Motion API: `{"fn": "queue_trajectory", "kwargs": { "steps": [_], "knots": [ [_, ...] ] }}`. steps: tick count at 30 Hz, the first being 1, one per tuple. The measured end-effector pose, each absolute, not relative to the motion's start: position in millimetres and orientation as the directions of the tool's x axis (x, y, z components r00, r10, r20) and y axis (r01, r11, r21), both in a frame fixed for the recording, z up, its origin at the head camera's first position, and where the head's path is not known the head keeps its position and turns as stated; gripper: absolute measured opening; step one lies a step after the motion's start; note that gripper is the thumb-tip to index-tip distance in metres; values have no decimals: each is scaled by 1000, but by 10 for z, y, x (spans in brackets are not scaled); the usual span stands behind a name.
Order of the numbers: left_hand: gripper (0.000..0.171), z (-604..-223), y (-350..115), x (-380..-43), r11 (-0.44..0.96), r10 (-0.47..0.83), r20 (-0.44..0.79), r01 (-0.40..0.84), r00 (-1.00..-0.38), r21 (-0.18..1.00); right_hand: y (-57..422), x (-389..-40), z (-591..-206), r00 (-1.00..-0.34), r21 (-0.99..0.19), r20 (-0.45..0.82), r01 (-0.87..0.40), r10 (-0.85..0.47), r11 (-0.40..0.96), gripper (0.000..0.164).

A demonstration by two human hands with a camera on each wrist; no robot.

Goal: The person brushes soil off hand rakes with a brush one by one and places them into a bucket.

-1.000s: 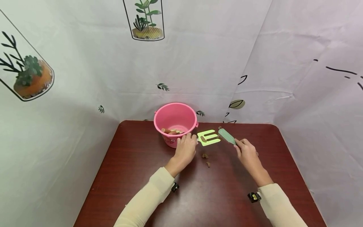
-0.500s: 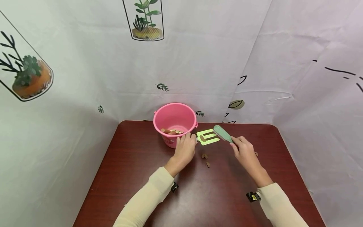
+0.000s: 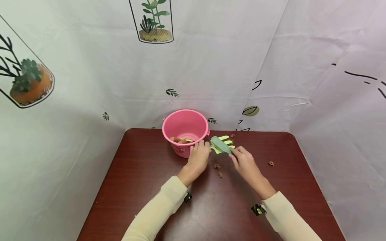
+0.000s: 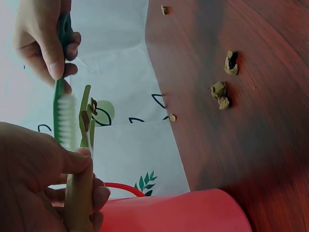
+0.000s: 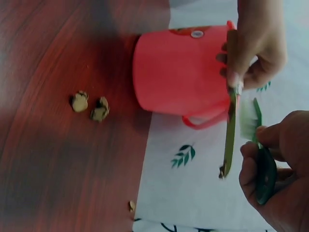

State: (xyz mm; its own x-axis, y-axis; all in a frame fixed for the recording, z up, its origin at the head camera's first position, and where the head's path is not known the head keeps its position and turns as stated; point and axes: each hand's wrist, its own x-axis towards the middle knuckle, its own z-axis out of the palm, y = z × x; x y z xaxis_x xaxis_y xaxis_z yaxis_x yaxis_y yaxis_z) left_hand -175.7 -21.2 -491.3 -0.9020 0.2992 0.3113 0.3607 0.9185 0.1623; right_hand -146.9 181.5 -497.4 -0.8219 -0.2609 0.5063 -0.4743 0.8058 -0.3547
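Currently, the left hand (image 3: 199,157) is clamping its fingers round the wooden handle (image 4: 79,200) of a lime-green garden fork (image 3: 230,146), beside the pink bucket (image 3: 181,151) near the table's (image 3: 135,174) far edge. The right hand (image 3: 245,163) is curling its fingers round a green brush (image 3: 221,145), whose bristles (image 4: 67,121) are facing the fork. Brown pieces (image 3: 217,166) are lying about, one toward the right edge.
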Motion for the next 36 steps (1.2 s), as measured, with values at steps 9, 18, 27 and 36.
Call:
{"fn": "queue_trajectory", "kwargs": {
  "steps": [9, 18, 27, 36],
  "knots": [
    [14, -4915, -199, -1750, 915, 294, 324, 363, -899, 175, 1759, -1473, -5004, -795, -309, 539, -493, -277, 813, 28],
    [13, -4946, -188, -1742, 914, 312, 285, 368, -906, 170, 1853, -1459, -5015, -801, -290, 525, -485, -287, 825, 29],
    [17, -4946, -184, -1744, 915, 312, 270, 365, -911, 174, 1936, -1450, -5015, -808, -288, 520, -472, -278, 833, 30],
    [14, -4941, -197, -1720, 909, 320, 291, 379, -901, 173, 1978, -1436, -5009, -804, -274, 523, -474, -284, 837, 33]
  ]
}}
